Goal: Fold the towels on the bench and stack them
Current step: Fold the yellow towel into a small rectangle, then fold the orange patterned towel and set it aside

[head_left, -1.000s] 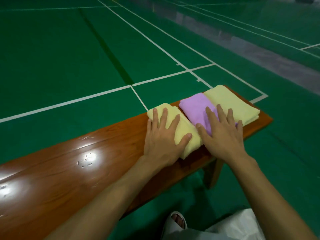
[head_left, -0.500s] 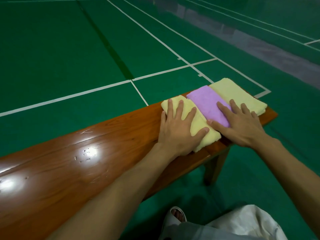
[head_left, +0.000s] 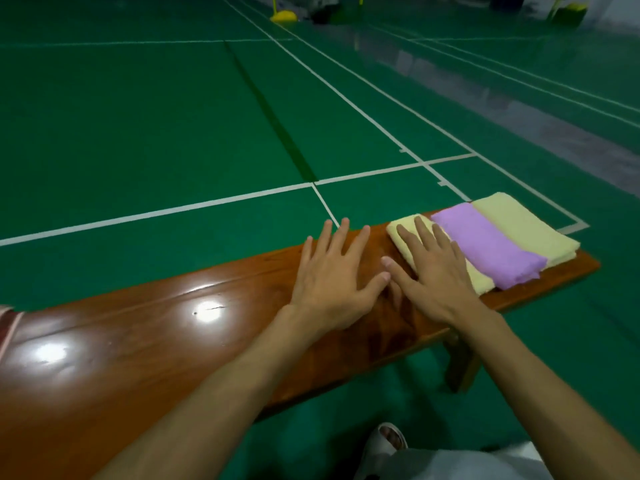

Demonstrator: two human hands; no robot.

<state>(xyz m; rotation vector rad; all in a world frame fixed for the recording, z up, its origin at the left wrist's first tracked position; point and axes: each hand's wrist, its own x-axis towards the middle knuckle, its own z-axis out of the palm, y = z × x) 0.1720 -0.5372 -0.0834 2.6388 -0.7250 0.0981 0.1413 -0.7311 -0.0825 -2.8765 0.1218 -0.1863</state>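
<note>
Three folded towels lie side by side at the right end of the wooden bench (head_left: 145,341): a small yellow towel (head_left: 481,282), a purple towel (head_left: 491,247) in the middle and a larger yellow towel (head_left: 523,225) at the far right. My right hand (head_left: 433,271) lies flat with straight fingers over the small yellow towel. Left of it, my left hand (head_left: 332,271) is spread with straight fingers over bare bench wood, holding nothing. The two thumbs nearly meet.
The bench stands on a green court floor with white lines (head_left: 156,213). A striped cloth edge (head_left: 8,327) shows at the bench's far left. My sandalled foot (head_left: 388,441) is below the bench. Yellow post bases (head_left: 284,16) stand far back.
My left hand has come off the small yellow towel and moved left onto the bare bench. My right hand has shifted from the purple towel to the small yellow one. The view has swung left.
</note>
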